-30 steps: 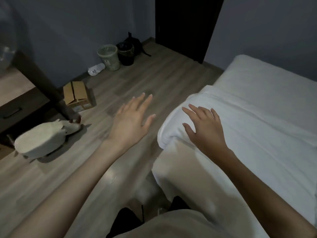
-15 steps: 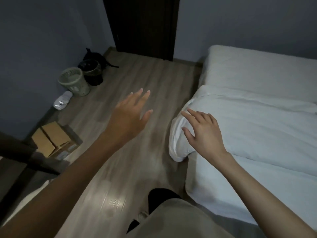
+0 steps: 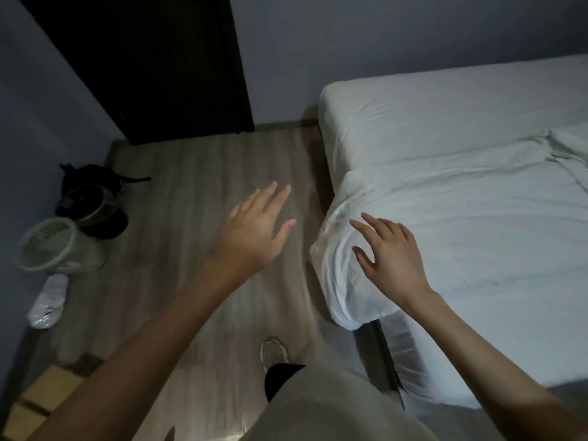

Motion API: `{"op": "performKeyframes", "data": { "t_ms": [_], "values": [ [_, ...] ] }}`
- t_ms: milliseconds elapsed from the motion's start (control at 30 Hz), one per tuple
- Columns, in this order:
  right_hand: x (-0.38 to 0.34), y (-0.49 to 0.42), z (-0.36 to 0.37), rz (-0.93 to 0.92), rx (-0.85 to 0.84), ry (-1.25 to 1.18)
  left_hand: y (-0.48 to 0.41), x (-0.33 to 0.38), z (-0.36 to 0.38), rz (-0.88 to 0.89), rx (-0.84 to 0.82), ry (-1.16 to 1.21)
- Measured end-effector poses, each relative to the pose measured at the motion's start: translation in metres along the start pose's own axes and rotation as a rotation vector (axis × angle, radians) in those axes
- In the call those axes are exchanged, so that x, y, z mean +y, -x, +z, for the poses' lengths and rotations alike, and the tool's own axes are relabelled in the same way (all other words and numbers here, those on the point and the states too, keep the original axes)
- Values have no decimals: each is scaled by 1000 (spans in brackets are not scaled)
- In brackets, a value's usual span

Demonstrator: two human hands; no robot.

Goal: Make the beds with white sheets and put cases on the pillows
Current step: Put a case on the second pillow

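— Both hands are out in front and empty. The left hand hangs over the grey wood-grain floor with its fingers straight. The right hand is spread, palm down, over the bed.

— Over what, exactly?

— Over the thick white folded duvet. Its rounded end lies right under the right hand's fingers. Whether the palm presses it or only hovers, I can't tell from here. The left hand is beside that end, apart from it, with only floor beneath.

— And how does the duvet lie?

— Crosswise on the white-sheeted mattress. Its long axis runs from the floor-side edge of the bed away to the person's right. The bulging end points at the floor and hangs slightly over the mattress edge.

— Anything else around?

— By the left wall there's a pale green plastic wastebasket with a dark round bin just behind it. A crushed clear plastic bottle lies near them, and a brown cardboard box sits closer to the person. A dark door stands at the far end.
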State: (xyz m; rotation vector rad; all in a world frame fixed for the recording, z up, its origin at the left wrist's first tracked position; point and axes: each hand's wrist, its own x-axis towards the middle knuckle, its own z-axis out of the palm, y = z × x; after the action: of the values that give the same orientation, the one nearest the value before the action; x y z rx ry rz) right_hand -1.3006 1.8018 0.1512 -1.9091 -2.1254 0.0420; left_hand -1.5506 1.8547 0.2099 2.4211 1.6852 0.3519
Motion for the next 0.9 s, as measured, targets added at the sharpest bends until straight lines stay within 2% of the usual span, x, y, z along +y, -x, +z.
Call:
{"op": "performKeyframes", "data": {
  "t_ms": [333,533,667,800,900],
  "values": [
    [-26,-87,36,259,53,2,-137,-86,11,177,-200,18],
    [-36,-117,74,531,73,14,-227,-122,42,305,-314,95],
    [-66,-148,108,795,138,-140,-285,-143,71,358,-426,266],
    [-101,-175,146,1081,213,-362,-321,-163,103,298,-582,400],
    [-122,-188,171,1274,299,-575,-335,-172,139,245,-757,501]
  ]
}}
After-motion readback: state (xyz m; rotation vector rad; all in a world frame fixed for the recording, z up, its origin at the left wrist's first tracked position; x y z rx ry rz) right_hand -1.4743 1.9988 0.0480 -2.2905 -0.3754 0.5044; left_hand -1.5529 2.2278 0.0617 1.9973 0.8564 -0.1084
